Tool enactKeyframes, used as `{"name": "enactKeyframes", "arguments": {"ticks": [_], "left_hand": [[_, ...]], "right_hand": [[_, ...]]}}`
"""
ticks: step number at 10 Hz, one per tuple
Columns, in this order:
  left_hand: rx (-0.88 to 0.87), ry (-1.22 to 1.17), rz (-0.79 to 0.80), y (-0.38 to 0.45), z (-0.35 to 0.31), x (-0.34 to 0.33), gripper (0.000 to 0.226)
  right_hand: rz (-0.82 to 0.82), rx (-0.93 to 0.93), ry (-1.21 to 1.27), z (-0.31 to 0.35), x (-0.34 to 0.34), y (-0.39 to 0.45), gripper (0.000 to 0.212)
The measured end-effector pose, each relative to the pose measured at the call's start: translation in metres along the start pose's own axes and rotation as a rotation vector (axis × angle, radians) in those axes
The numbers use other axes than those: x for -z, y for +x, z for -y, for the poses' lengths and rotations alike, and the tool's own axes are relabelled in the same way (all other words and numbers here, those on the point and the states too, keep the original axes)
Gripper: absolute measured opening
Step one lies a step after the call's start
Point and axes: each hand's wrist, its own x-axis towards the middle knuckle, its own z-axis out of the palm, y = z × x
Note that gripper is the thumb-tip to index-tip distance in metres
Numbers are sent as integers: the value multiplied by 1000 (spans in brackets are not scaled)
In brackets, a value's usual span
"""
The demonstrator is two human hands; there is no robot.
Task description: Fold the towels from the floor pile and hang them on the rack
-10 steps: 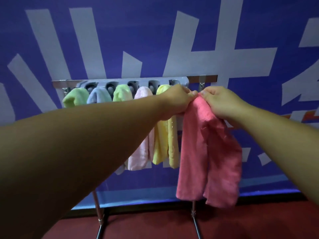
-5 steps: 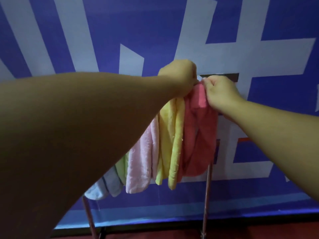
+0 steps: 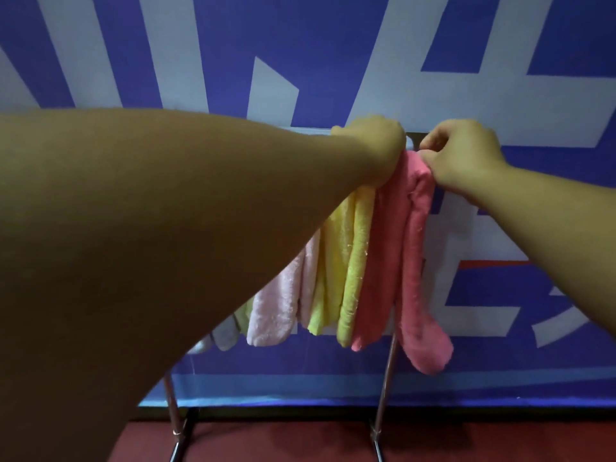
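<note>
Bare forearms reached toward the rack [image 3: 386, 378], where the left hand [image 3: 375, 141] curled over the top rail and the right hand [image 3: 463, 158] pinched the coral-pink towel [image 3: 386, 248] at its fold, fingers closed on the cloth. It hung at the rail's right end, beside the yellow towel [image 3: 353, 261] and pale pink towel [image 3: 283, 305]. Hanging appeared nearly finished; the floor pile was out of view.

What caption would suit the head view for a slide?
Both hands, left and right, set a coral towel on the rack, beside yellow and pink towels.
</note>
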Motion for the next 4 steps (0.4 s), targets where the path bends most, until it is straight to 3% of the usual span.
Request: {"name": "enactKeyframes", "arguments": {"ticks": [2,4], "left_hand": [[-17,-31,-59,-50,10,33,45],[20,-26,-87,-115,24,88,39]], "right_hand": [[-7,57,-26,32,23,-25,14],[54,152,4,85,70,-66,9]]}}
